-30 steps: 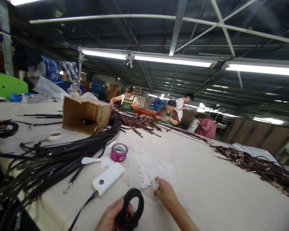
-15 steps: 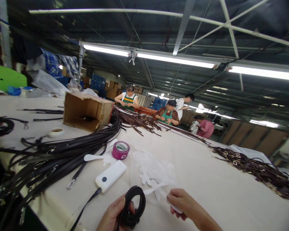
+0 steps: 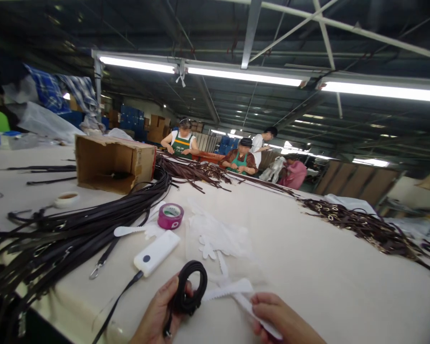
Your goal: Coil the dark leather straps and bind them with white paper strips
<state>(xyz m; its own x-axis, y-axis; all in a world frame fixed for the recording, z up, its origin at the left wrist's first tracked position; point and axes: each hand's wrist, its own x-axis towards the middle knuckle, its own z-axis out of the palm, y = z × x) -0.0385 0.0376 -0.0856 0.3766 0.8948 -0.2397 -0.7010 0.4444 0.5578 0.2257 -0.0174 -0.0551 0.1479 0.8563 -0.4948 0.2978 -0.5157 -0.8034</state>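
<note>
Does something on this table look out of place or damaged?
One thing: the cardboard box lies tipped on its side, with its open face toward the camera. The dark straps lie in a loose pile that runs off the near table edge. Nothing looks damaged or spilled.

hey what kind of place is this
Probably a factory workshop for strap assembly: heaps of dark straps with metal clips cover a long cloth-covered worktable, aproned workers sit beyond, and fluorescent tube lights hang overhead.
</note>
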